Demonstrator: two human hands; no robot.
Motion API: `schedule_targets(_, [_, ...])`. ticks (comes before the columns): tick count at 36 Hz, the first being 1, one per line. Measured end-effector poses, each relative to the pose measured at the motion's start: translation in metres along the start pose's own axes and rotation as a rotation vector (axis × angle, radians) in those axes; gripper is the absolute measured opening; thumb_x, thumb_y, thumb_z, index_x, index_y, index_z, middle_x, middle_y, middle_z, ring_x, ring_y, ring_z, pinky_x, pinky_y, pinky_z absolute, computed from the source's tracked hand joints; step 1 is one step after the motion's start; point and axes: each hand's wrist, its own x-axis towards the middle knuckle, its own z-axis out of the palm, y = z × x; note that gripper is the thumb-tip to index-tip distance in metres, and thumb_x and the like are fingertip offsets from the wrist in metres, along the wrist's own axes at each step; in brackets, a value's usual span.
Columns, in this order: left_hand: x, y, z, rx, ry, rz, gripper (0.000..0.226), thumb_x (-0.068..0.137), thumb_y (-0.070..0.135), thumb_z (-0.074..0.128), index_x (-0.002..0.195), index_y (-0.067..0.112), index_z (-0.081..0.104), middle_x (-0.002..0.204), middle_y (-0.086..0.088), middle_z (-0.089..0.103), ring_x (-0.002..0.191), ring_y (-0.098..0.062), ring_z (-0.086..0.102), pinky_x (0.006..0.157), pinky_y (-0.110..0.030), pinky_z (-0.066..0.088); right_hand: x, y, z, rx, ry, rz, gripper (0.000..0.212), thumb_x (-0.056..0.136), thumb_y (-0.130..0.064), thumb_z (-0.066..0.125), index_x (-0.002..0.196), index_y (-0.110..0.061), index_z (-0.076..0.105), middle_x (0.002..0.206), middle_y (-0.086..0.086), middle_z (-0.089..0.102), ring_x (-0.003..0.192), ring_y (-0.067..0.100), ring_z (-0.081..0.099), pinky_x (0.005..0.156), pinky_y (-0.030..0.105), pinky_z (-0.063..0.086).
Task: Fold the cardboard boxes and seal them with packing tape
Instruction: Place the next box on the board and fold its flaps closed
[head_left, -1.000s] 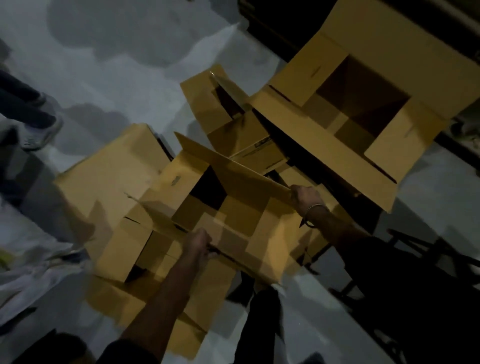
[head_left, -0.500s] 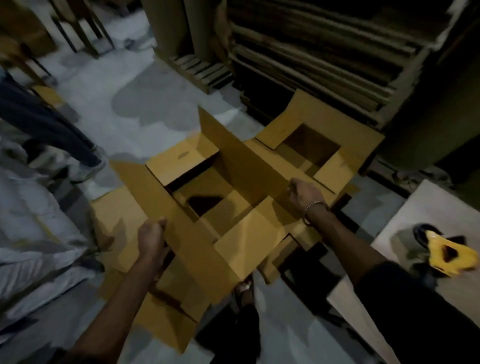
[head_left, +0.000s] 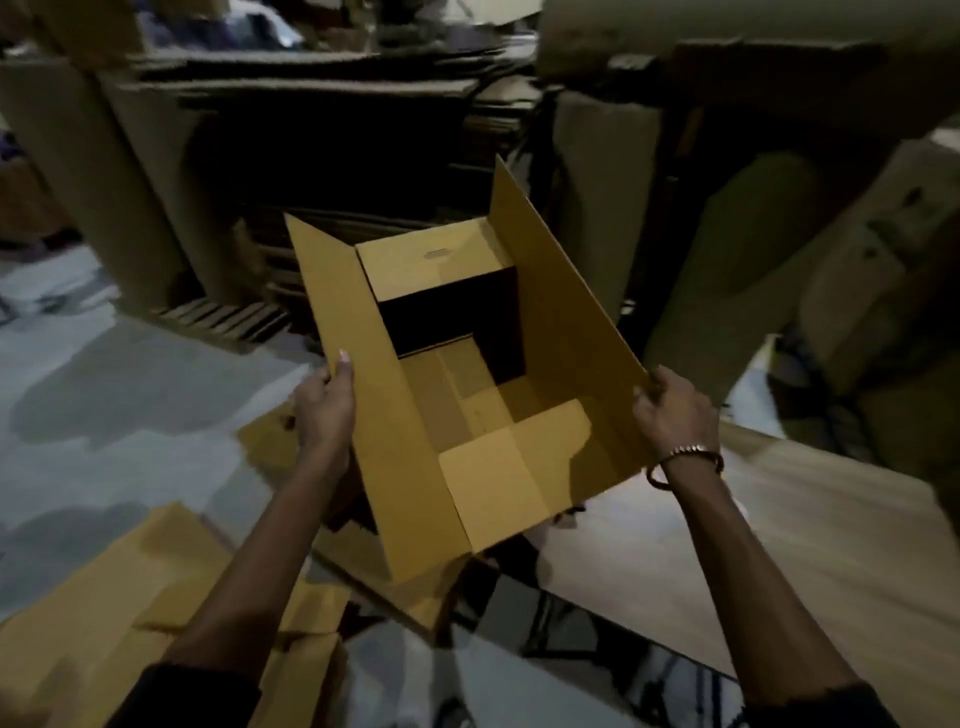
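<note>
An open brown cardboard box (head_left: 457, 415) hangs in the air in front of me, its top flaps spread and its mouth turned toward me. My left hand (head_left: 324, 402) grips the long left flap, thumb on the inner face. My right hand (head_left: 672, 410) grips the corner of the long right flap. Inside, the bottom flaps lie folded in, with a dark gap at the far end. No tape shows in this view.
Flat and half-folded cardboard boxes (head_left: 104, 597) lie on the grey floor at lower left. A pale wooden table top (head_left: 779, 545) sits at right, below the box. Stacks of flat cardboard (head_left: 322, 156) on a pallet (head_left: 223, 317) fill the dark background.
Both hands have lifted the box up off the pile on the floor and toward the table at right. My view has swung upward to the cardboard stacks.
</note>
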Motion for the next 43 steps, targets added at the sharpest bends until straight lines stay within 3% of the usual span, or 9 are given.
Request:
schedule_targets(4, [-0.021,0.019,0.077,-0.032,-0.208,0.062,0.041,0.106,0.053,0.052,0.111,0.018,0.073,0.098,0.0,0.076,0.086,-0.021,0.074,0.071,-0.036,0.06,-0.01,0.065,-0.049,-0.008,0.116,0.175,0.03,0.102,-0.024,0.058,0.131,-0.016,0.063,0.117,0.02,0.071,0.107,0.043,0.064,0.079,0.039,0.043])
schedule_targets(11, [-0.045,0.022,0.228,-0.052,-0.479,0.007,0.061,0.09,0.079,0.056,0.1,0.022,0.073,0.098,-0.008,0.076,0.09,-0.029,0.073,0.081,-0.048,0.059,-0.02,0.17,-0.116,-0.04,0.275,0.408,0.025,0.103,-0.02,0.057,0.127,-0.017,0.062,0.113,0.017,0.072,0.098,0.037,0.063,0.082,0.043,0.048])
schedule_targets(18, [-0.086,0.013,0.352,-0.027,-0.7,0.035,0.037,0.102,0.058,0.057,0.102,0.027,0.077,0.098,-0.004,0.079,0.093,-0.028,0.076,0.086,-0.053,0.063,-0.025,0.251,-0.161,-0.114,0.294,0.617,0.032,0.104,-0.022,0.055,0.136,-0.018,0.058,0.119,0.015,0.07,0.108,0.039,0.063,0.086,0.043,0.047])
schedule_targets(25, [-0.094,-0.02,0.423,0.039,-0.853,0.029,0.034,0.108,0.042,0.053,0.092,0.021,0.074,0.08,0.002,0.077,0.075,-0.014,0.074,0.064,-0.031,0.058,-0.029,0.306,-0.147,-0.126,0.236,0.782,0.036,0.106,-0.022,0.053,0.141,-0.016,0.054,0.122,0.018,0.068,0.111,0.039,0.063,0.084,0.041,0.049])
schedule_targets(29, [-0.084,-0.056,0.442,0.133,-0.889,0.047,0.042,0.105,0.053,0.055,0.105,0.017,0.077,0.098,-0.007,0.078,0.094,-0.029,0.074,0.086,-0.051,0.061,-0.033,0.318,-0.136,-0.127,0.189,0.84,0.038,0.107,-0.023,0.052,0.144,-0.016,0.051,0.116,0.017,0.069,0.103,0.034,0.062,0.083,0.039,0.047])
schedule_targets(32, [-0.074,-0.075,0.446,0.211,-0.902,0.08,0.051,0.101,0.061,0.053,0.11,0.016,0.074,0.101,-0.009,0.077,0.096,-0.033,0.074,0.085,-0.051,0.061,-0.025,0.325,-0.134,-0.148,0.162,0.844,0.04,0.108,-0.025,0.05,0.147,-0.018,0.048,0.115,0.017,0.069,0.101,0.033,0.061,0.08,0.038,0.044])
schedule_targets(35, [-0.067,-0.082,0.443,0.401,-0.908,0.222,0.084,0.092,0.08,0.047,0.137,0.011,0.063,0.122,-0.015,0.073,0.105,-0.035,0.07,0.082,-0.045,0.057,-0.014,0.333,-0.136,-0.194,0.09,0.842,0.039,0.107,-0.026,0.049,0.146,-0.02,0.047,0.117,0.014,0.068,0.108,0.035,0.062,0.083,0.039,0.047])
schedule_targets(40, [-0.076,-0.099,0.442,0.884,-0.822,0.648,0.095,0.095,0.06,0.064,0.164,0.009,0.023,0.159,-0.023,0.038,0.14,-0.042,0.046,0.098,-0.056,0.052,-0.007,0.352,-0.151,-0.137,0.006,0.859,0.039,0.104,-0.024,0.051,0.143,-0.017,0.046,0.127,0.015,0.063,0.118,0.037,0.059,0.092,0.043,0.047])
schedule_targets(43, [-0.098,-0.105,0.434,1.113,-0.765,0.962,0.075,0.099,0.061,0.055,0.149,0.005,0.052,0.156,-0.028,0.044,0.144,-0.047,0.04,0.109,-0.064,0.04,-0.013,0.369,-0.154,-0.114,0.002,0.826,0.042,0.106,-0.024,0.048,0.146,-0.015,0.044,0.125,0.018,0.063,0.115,0.038,0.059,0.088,0.042,0.045])
